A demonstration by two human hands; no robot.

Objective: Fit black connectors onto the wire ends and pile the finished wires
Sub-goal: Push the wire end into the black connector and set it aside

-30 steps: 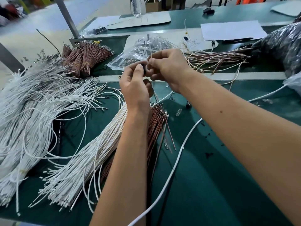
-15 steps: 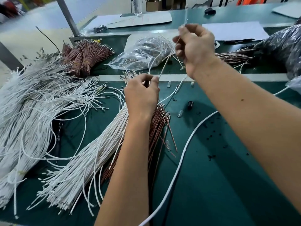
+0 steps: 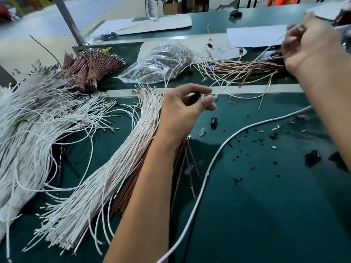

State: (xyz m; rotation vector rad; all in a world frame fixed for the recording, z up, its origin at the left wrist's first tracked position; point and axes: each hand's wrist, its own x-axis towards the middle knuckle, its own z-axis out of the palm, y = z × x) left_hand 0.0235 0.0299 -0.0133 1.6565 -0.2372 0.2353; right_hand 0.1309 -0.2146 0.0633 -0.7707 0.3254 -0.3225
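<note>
On the counter [image 3: 266,215], far left, I see white wires [image 3: 38,114] heaped loose; they look light and limp, best taken near the bare tip. Next, straight white wires [image 3: 114,168] lie over brown ones under my left forearm. My left hand [image 3: 182,109] pinches a black connector [image 3: 195,96] between thumb and forefinger; small, rigid, likely slippery. Spare connectors [image 3: 213,122] lie right of it. My right hand [image 3: 311,46], blurred, seems curled round a thin wire [image 3: 273,42] above the finished pile [image 3: 237,67].

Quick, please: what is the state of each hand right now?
Left hand: pinches a black connector.
Right hand: blurred, fingers curled on a thin wire.
</note>
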